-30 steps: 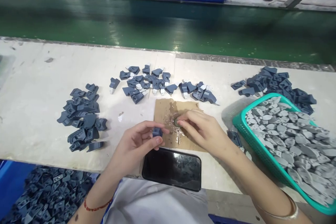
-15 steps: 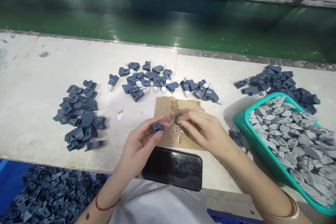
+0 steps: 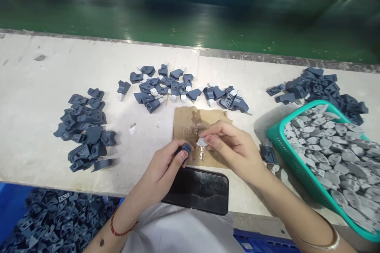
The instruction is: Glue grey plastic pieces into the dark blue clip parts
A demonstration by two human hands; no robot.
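Between the thumb and fingers of my left hand (image 3: 166,166) is a dark blue-grey plastic part (image 3: 184,151). My right hand (image 3: 234,146) pinches a small light-grey plastic piece (image 3: 202,141), its tip pointing toward the dark part but apart from it. Both hands are above a piece of brown cardboard (image 3: 218,116) smeared with a wet, shiny liquid. A black phone (image 3: 202,191) lies just below the hands at the table's near edge. Beyond the cardboard, several dark parts (image 3: 175,87) are scattered, many with light-grey pieces sticking out of them.
A green basket (image 3: 276,138) full of light-grey pieces stands at the right. Piles of dark parts lie at left (image 3: 92,132) and far right (image 3: 320,87). A blue bin (image 3: 14,201) of dark parts sits lower left. A green belt (image 3: 178,16) runs behind the table.
My right hand has lifted off the wet cardboard, and the light-grey piece in it now shows. My left hand has shifted slightly right and lower, turning the dark part. The view has tilted slightly down.
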